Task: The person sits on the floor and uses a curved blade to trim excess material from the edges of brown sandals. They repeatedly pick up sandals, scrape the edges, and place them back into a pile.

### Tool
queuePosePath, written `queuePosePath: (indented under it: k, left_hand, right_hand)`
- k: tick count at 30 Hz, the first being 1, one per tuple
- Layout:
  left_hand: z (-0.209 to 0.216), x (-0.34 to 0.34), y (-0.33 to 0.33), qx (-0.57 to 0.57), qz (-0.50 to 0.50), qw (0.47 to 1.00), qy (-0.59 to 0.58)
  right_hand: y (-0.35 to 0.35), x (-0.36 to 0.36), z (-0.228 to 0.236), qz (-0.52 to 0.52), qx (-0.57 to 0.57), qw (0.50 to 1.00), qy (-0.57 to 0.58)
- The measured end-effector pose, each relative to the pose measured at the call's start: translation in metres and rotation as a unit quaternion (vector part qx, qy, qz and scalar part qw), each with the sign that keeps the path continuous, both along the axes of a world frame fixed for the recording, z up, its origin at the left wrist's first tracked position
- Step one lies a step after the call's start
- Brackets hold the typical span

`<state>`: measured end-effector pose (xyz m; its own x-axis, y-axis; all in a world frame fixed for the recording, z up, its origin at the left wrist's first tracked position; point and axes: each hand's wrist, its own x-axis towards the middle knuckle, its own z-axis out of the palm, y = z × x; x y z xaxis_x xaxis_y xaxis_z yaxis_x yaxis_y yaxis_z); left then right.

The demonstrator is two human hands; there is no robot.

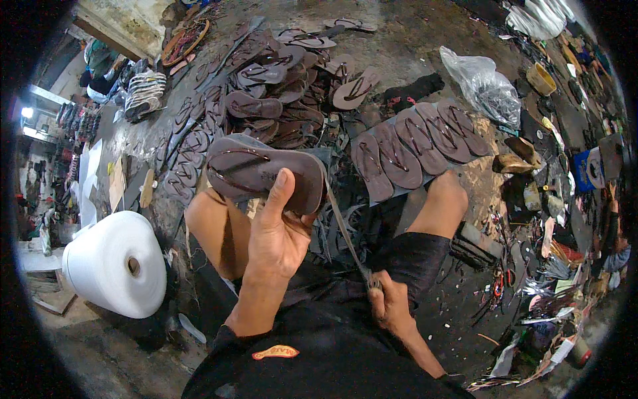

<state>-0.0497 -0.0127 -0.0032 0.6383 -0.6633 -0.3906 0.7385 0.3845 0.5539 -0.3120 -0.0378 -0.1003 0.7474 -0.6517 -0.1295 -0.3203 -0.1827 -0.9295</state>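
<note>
My left hand (pixel 276 236) holds up a brown flip-flop (pixel 302 174), with the thumb pressed on its footbed and the fingers underneath. Its thong straps are fitted, and the heel end points to the right. In my right hand (pixel 392 302) is the handle of a long, thin-bladed knife (pixel 347 233). The blade slants up to the left, and its upper end lies at the heel edge of the flip-flop. Whether it is cutting into the edge cannot be told. Beyond my right knee, several strapped flip-flops (pixel 409 149) sit side by side, apparently on one uncut sheet.
A big heap of brown flip-flops (pixel 256 106) lies ahead on the floor. Dark offcuts (pixel 339 233) are between my legs. A large white roll (pixel 109 266) stands at left. A clear plastic bag (pixel 482 83), a yellow container (pixel 541 80) and scattered scraps are at right.
</note>
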Motion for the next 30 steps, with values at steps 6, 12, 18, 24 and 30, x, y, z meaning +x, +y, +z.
queuePosePath:
  k: [6, 12, 18, 24, 30]
  left_hand:
    - [-0.021, -0.007, 0.026, 0.045, -0.066, 0.993, -0.087]
    - [-0.033, -0.012, 0.052, 0.130, -0.099, 0.982, -0.097]
    - [-0.037, -0.009, 0.070, 0.167, -0.151, 0.963, -0.149]
    - [-0.024, -0.018, 0.069, 0.180, -0.123, 0.960, -0.176]
    - [-0.029, -0.031, 0.060, 0.179, 0.062, 0.979, -0.081]
  right_hand:
    - [-0.056, 0.035, 0.006, 0.000, -0.120, 0.993, 0.000]
    - [-0.084, 0.034, 0.038, 0.121, -0.076, 0.988, 0.064]
    - [-0.077, 0.076, 0.024, 0.193, 0.005, 0.979, 0.060]
    - [-0.065, 0.126, 0.004, 0.016, 0.103, 0.989, -0.109]
    - [-0.015, 0.055, -0.001, 0.159, 0.134, 0.978, 0.032]
